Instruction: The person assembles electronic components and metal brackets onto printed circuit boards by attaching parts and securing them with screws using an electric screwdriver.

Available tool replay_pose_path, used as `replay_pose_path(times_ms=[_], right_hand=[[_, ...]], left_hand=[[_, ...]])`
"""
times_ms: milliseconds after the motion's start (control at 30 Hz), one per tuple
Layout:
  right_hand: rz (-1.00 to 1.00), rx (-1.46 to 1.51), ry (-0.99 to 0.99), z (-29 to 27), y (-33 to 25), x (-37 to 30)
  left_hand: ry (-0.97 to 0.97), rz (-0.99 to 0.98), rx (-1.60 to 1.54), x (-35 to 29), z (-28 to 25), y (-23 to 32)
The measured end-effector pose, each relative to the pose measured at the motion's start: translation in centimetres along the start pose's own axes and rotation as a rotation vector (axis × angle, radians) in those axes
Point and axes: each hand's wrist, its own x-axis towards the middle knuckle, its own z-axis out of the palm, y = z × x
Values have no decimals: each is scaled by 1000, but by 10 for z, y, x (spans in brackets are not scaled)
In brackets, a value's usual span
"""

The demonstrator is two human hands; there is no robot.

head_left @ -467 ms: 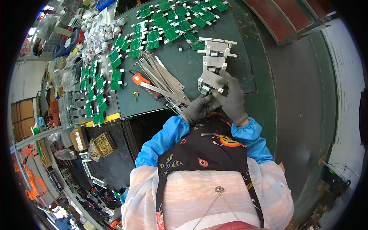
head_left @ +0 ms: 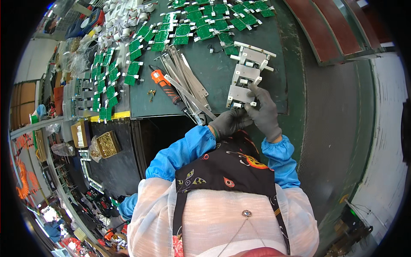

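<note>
A row of silver metal brackets (head_left: 242,93) with flat plates and small white connectors lies at the table's near right edge. My right hand (head_left: 266,112), in a grey glove, grips the right side of the nearest bracket between thumb and fingers. My left hand (head_left: 230,123), also gloved in grey, is closed at that bracket's near end, its fingertips close to the right thumb. What the left fingers hold is hidden. Left of the hands lie an orange and black electric screwdriver (head_left: 167,87) and a bundle of long metal strips (head_left: 188,77).
Green circuit boards (head_left: 182,34) cover the table's far side and left. Small brass-coloured screws (head_left: 151,93) lie by the screwdriver. A carton of brass parts (head_left: 108,144) stands lower left, near another person's blue sleeve (head_left: 128,206). Reddish-brown panels (head_left: 314,32) stand at the far right.
The nearest bracket has turned from a slant to lie more in line with the others. My hands stay at its near end. Another person's sleeve shows more at lower left; the view has shifted slightly.
</note>
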Motion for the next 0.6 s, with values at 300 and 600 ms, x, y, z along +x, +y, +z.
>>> replay_pose_path(times_ms=[300, 600], right_hand=[[-124, -356, 154, 23, 4, -10], [-407, -514, 211, -18, 10, -21]], left_hand=[[-5, 159, -35, 25, -30, -13], [50, 580, 1369, 31, -10, -17]])
